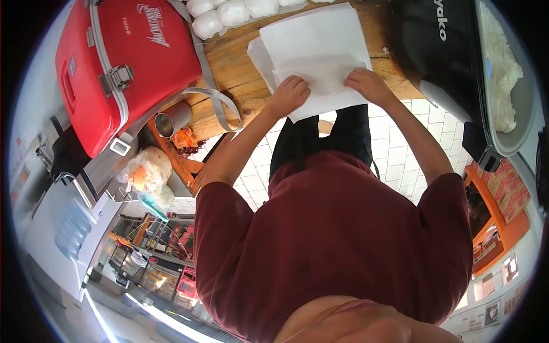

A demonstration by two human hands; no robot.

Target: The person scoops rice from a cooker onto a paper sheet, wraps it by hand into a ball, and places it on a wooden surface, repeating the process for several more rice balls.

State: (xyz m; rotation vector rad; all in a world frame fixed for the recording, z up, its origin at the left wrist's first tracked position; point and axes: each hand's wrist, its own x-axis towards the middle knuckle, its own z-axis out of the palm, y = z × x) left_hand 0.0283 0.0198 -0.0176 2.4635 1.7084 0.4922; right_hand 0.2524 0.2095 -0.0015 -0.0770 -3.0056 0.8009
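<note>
A stack of white paper sheets [320, 37] lies at the front edge of the wooden table, its near part folded over around a low bulge. On the left side of the fold, my left hand [290, 94] has its fingers curled together on the paper. My right hand [369, 86] grips the fold's right side with bent fingers. Whatever makes the bulge is hidden under the paper.
White wrapped bundles [233, 12] sit behind the paper. A red cooler box [137, 51] with a grey strap and a metal cup [173, 120] stand left. At right is a black container [440, 51] beside white contents [502, 74], possibly rice.
</note>
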